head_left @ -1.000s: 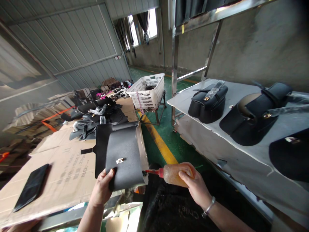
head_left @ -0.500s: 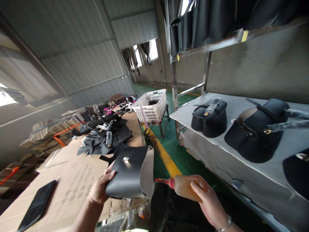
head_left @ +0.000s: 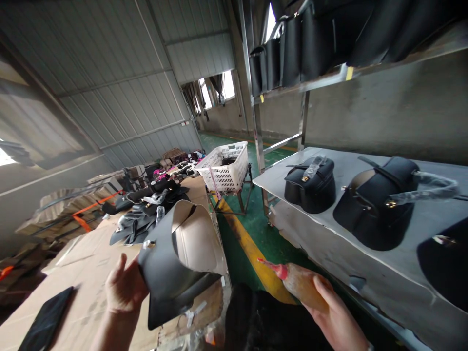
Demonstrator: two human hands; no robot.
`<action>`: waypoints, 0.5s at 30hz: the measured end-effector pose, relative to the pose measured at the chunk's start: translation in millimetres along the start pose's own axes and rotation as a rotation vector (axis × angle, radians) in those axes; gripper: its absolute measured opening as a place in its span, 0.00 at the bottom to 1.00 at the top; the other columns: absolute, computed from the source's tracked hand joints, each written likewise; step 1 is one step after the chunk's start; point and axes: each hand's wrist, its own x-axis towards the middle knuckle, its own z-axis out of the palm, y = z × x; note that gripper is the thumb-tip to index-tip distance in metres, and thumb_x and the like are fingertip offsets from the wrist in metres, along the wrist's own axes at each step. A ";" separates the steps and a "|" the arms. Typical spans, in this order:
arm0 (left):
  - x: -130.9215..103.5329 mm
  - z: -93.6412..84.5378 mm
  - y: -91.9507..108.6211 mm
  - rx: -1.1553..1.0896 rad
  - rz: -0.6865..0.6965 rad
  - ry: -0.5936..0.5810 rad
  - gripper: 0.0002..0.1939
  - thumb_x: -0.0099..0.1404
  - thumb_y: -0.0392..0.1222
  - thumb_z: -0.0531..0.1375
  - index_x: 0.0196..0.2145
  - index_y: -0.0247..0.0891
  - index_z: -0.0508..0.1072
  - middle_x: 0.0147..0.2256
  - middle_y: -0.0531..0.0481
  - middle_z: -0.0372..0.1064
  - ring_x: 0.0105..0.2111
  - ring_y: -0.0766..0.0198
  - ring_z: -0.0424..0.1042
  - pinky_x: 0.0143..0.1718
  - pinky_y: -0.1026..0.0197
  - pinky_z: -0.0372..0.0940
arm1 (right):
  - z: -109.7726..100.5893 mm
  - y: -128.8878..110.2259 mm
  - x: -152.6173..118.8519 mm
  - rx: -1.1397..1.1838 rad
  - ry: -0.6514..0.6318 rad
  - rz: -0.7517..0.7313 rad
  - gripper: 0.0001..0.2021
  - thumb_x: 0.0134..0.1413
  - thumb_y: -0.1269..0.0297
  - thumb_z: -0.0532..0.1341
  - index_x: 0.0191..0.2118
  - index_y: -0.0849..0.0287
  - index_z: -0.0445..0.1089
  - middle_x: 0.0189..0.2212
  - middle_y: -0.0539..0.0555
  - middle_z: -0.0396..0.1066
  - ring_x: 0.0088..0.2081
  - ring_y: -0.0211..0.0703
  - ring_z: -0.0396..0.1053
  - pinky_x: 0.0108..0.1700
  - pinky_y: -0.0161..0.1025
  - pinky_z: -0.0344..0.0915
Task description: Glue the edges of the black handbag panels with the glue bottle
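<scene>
Black bag (head_left: 164,270) against left hand (head_left: 126,287), bottle (head_left: 303,285) in right hand (head_left: 332,309)

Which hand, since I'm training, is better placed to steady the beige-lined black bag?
Probably the left hand, at the edge of the bag; the right hand holds the red-nozzled amber plastic bottle.

The bag (head_left: 167,265) looks smooth and leathery, the bottle (head_left: 303,286) plastic, the cardboard (head_left: 86,278) matt.

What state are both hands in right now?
Left hand: open, at the black bag; any grip behind it is hidden.
Right hand: closed, holding the red-tipped bottle.
</scene>
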 end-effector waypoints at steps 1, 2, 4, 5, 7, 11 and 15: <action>0.0 3.6 2.2 0.007 -0.067 0.007 0.23 0.50 0.56 0.71 0.38 0.37 0.80 0.27 0.44 0.78 0.36 0.42 0.80 0.34 0.49 0.77 | -0.4 1.2 -0.1 -0.005 -0.001 0.006 0.22 0.39 0.45 0.75 0.39 0.53 0.78 0.41 0.56 0.83 0.47 0.64 0.79 0.49 0.56 0.75; 0.5 9.2 3.9 0.016 -0.107 0.029 0.20 0.52 0.50 0.70 0.39 0.37 0.79 0.26 0.45 0.78 0.34 0.43 0.80 0.34 0.49 0.77 | -0.1 2.6 -0.6 -0.011 -0.004 0.011 0.23 0.39 0.45 0.76 0.39 0.53 0.78 0.41 0.56 0.83 0.48 0.64 0.78 0.49 0.56 0.75; 2.5 23.2 6.0 0.038 -0.103 0.050 0.17 0.49 0.36 0.71 0.39 0.37 0.78 0.25 0.49 0.77 0.27 0.51 0.79 0.33 0.54 0.76 | 2.4 5.1 -2.7 -0.017 -0.015 0.021 0.24 0.39 0.46 0.76 0.40 0.54 0.79 0.42 0.56 0.83 0.48 0.63 0.78 0.48 0.54 0.76; 4.0 30.3 6.9 0.047 -0.089 0.042 0.17 0.48 0.32 0.71 0.38 0.36 0.78 0.24 0.51 0.77 0.24 0.55 0.78 0.31 0.56 0.76 | 4.1 6.0 -4.1 -0.015 -0.027 0.027 0.24 0.39 0.46 0.76 0.41 0.54 0.79 0.42 0.57 0.83 0.48 0.62 0.78 0.47 0.52 0.76; 7.0 42.5 10.1 0.055 -0.083 -0.002 0.18 0.47 0.29 0.71 0.37 0.36 0.78 0.26 0.50 0.77 0.21 0.58 0.76 0.26 0.60 0.74 | 7.6 6.4 -6.9 -0.005 -0.058 0.036 0.23 0.40 0.47 0.76 0.41 0.54 0.79 0.42 0.57 0.83 0.47 0.60 0.79 0.45 0.50 0.76; 10.2 56.4 27.5 0.027 0.013 -0.070 0.18 0.41 0.31 0.74 0.32 0.36 0.78 0.23 0.52 0.75 0.19 0.62 0.72 0.20 0.64 0.69 | 10.5 3.4 -9.7 0.009 -0.064 0.024 0.21 0.42 0.48 0.76 0.41 0.54 0.80 0.41 0.56 0.83 0.44 0.58 0.80 0.43 0.49 0.77; 3.3 59.3 40.3 -0.016 0.119 -0.063 0.25 0.30 0.37 0.77 0.31 0.34 0.79 0.25 0.51 0.77 0.22 0.60 0.74 0.20 0.63 0.71 | 11.0 0.1 -10.4 0.034 -0.069 0.018 0.21 0.44 0.48 0.75 0.42 0.54 0.81 0.44 0.57 0.83 0.44 0.58 0.80 0.45 0.50 0.77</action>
